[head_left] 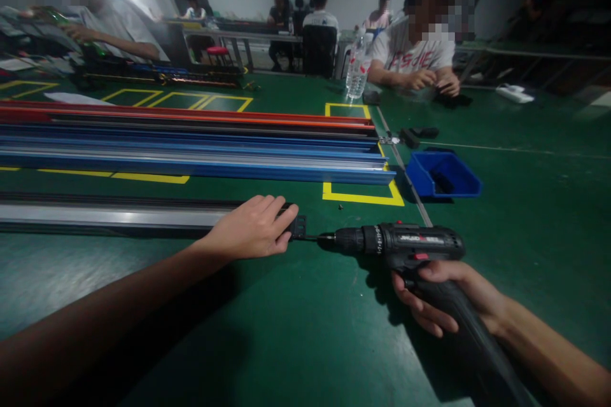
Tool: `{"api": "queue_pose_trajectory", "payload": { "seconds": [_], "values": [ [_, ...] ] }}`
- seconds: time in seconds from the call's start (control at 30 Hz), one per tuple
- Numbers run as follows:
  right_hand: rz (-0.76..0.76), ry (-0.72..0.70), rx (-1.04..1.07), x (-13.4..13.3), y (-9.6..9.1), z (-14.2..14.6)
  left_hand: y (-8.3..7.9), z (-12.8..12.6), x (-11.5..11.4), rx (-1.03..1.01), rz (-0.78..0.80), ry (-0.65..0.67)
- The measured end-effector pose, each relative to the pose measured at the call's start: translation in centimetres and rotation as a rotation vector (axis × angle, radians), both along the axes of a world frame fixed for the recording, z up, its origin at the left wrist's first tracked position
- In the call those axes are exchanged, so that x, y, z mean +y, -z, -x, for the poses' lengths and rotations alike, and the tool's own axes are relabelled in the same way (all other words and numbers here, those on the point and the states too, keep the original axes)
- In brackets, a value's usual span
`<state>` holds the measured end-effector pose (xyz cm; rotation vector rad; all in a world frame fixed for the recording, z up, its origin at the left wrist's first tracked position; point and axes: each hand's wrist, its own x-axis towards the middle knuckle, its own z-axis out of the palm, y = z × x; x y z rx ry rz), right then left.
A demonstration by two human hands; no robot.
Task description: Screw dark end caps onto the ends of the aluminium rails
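Note:
My left hand is wrapped over the right end of a long black and silver metal profile, which lies on the green table. A black end piece with small holes sticks out past my fingers. In my right hand is a black cordless drill, held by its handle with a finger at the trigger. The drill lies level, pointing left, and its thin bit reaches the end piece. Whether a screw sits at the tip is too small to tell.
Red and blue long profiles lie beyond my left hand. A blue bin with dark parts stands to the right. Water bottles stand farther back. One person sits across the table, another at the far left. Yellow tape marks the tabletop.

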<state>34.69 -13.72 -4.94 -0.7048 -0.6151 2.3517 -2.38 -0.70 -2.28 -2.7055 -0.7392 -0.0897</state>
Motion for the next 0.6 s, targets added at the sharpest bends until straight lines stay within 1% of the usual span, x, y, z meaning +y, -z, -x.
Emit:
{"api": "queue_pose_trajectory", "payload": {
  "seconds": [0.6],
  "values": [
    [0.014,0.002,-0.031,0.2,-0.04,0.09,-0.17,-0.01,-0.14,0.005,-0.01,0.01]
  ]
}}
